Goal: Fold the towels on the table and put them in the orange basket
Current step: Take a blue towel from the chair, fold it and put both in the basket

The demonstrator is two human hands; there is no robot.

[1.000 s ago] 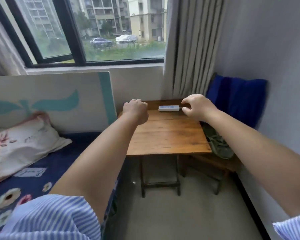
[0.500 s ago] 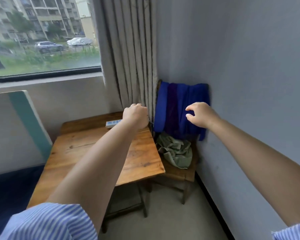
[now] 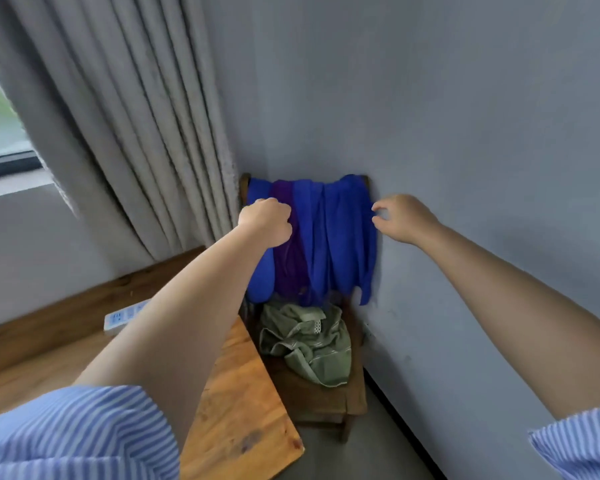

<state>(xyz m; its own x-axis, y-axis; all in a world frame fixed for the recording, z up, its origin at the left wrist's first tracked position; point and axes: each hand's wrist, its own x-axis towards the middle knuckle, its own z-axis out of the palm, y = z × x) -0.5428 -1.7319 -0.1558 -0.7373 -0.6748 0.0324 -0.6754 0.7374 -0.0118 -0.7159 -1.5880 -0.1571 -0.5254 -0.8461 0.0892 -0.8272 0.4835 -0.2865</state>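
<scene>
I see the grey wall corner and pleated grey curtain [image 3: 125, 133], then the wooden table [image 3: 243, 410] with no towel showing on its bare part. The blue and purple cloths [image 3: 329, 237] hang lengthwise over the back of the wooden chair [image 3: 326, 403], a crumpled green towel [image 3: 309, 344] on its seat. My left hand [image 3: 267, 221] is clenched against the cloths' upper left; whether it pinches fabric, I cannot tell. My right hand [image 3: 400, 218] is loose-fingered, empty, just beside their right edge. No orange basket in view.

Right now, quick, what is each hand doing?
Left hand: closed in a fist against the blue cloth; grip cannot be told.
Right hand: open, fingers curled, holding nothing.
</scene>
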